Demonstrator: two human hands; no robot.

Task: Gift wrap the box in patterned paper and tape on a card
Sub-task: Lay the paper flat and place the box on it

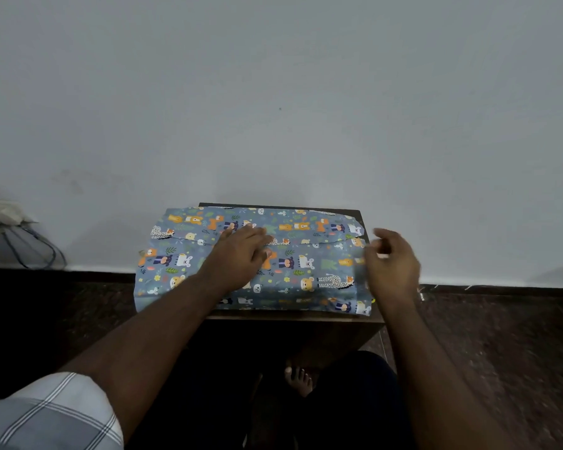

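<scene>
Plain pale grey wall [280, 92] meets dark speckled floor [501, 336]. Small dark wooden table [293, 323] stands against it. Lighting dim.

The paper-covered box [254, 264] lay on the small table [369, 323], which stood against the wall [280, 92] — paper overhanging the table's left edge. The left hand [241, 251] rested flat at the box's centre; the right hand [392, 264] hovered over its right end.
</scene>
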